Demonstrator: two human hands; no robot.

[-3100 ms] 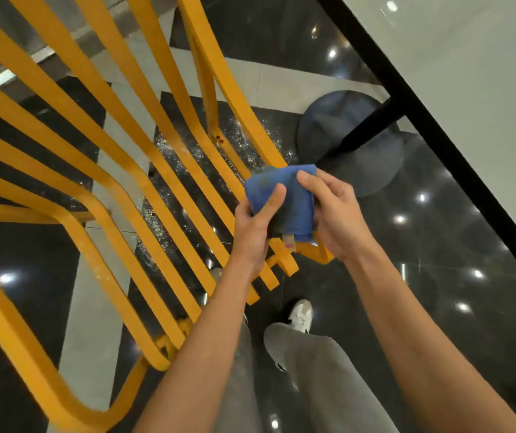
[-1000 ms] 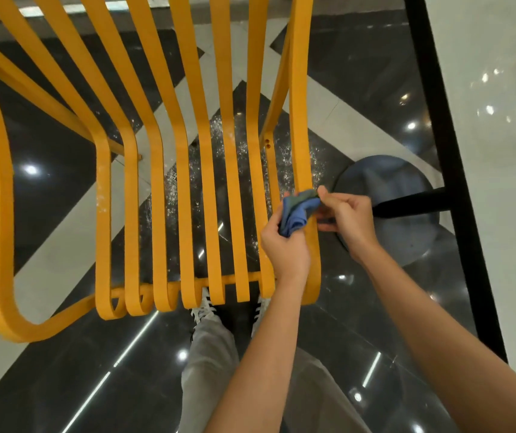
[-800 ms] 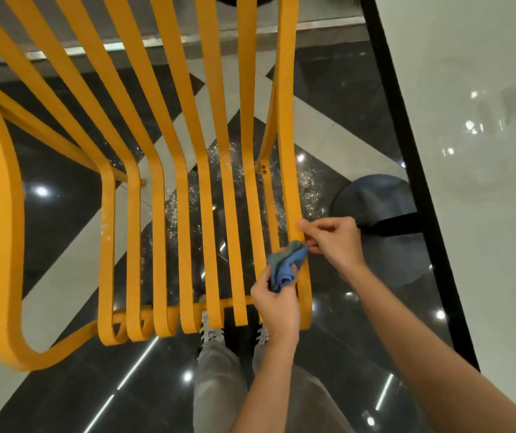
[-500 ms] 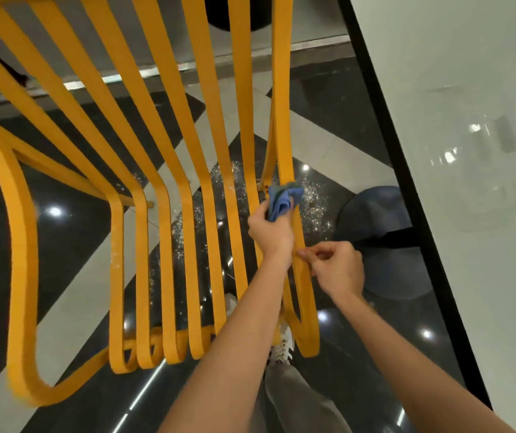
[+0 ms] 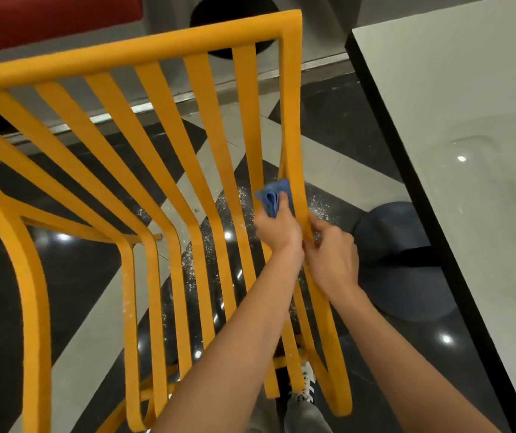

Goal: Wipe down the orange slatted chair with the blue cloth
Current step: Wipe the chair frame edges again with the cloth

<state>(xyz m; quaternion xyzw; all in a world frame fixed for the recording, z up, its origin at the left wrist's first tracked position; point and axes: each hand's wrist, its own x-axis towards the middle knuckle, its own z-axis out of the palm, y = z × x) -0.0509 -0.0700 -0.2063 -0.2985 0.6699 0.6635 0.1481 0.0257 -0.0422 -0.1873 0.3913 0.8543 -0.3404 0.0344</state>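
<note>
Head view: the orange slatted chair (image 5: 169, 170) runs its slats lengthwise from near to far, top rail farthest. The left hand (image 5: 277, 231) grips the bunched blue cloth (image 5: 273, 196) against the rightmost slat (farther up than half a second ago); the right hand (image 5: 331, 254) pinches that slat just beside it.

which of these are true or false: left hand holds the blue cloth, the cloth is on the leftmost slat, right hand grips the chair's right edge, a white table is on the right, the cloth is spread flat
1. The left hand holds the blue cloth. True.
2. The cloth is on the leftmost slat. False: it is against the right-side slats of the orange chair.
3. The right hand grips the chair's right edge. True.
4. A white table stands on the right. True.
5. The cloth is spread flat. False: it is bunched and folded.
</note>
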